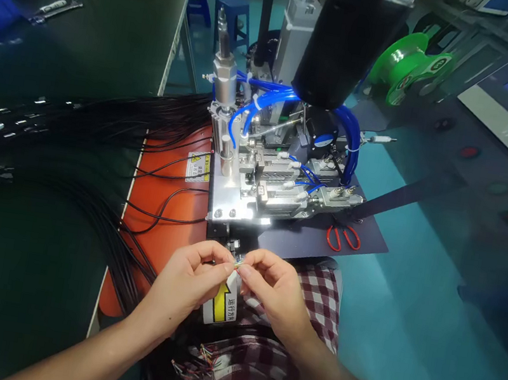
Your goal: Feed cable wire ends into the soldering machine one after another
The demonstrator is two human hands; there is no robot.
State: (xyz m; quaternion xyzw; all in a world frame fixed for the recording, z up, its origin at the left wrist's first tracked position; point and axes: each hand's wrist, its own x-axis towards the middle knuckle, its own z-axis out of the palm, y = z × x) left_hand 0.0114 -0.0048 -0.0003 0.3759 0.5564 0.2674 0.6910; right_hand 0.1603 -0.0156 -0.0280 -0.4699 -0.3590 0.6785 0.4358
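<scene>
In the middle of the head view, my left hand [189, 276] and my right hand [277, 293] meet fingertip to fingertip. Thumb and forefinger of each are pinched on a small bunch of thin wires [238, 263] with pale, yellowish and blue tones; its detail is too small to make out. Just beyond the fingertips is a small metal fitting [233, 246] at the machine's front edge. Under my hands shows a white label with a yellow arrow [220, 305]. Loose wire ends [202, 362], red and white among them, lie over my checked clothing [264, 371].
A metal machine [279, 181] with blue air hoses [354, 135] stands ahead on an orange board [171, 196]. Black cables [126, 112] run across the dark table at left. Red-handled scissors [343, 237] lie at right. A green spool [399, 65] and a control panel [505, 153] are farther right.
</scene>
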